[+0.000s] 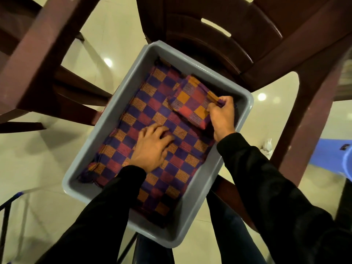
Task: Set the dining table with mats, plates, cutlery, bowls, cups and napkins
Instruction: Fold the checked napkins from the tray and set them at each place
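A grey plastic tub (122,103) sits below me, holding checked cloths in purple, red and orange. A large checked cloth (152,113) lines the bottom. On it, at the far right, lies a smaller folded checked cloth (190,103). My right hand (222,115) grips the right edge of that folded cloth, thumb and fingers curled round it. My left hand (152,147) lies on the large cloth in the middle of the tub, fingers bent and pressing into the fabric; whether it pinches the cloth I cannot tell.
A dark brown plastic chair (219,35) stands just beyond the tub, its legs (312,111) coming down on the right. Another brown chair frame (34,63) is at the left. The cream tiled floor (34,164) surrounds the tub. Something blue (331,157) is at the right edge.
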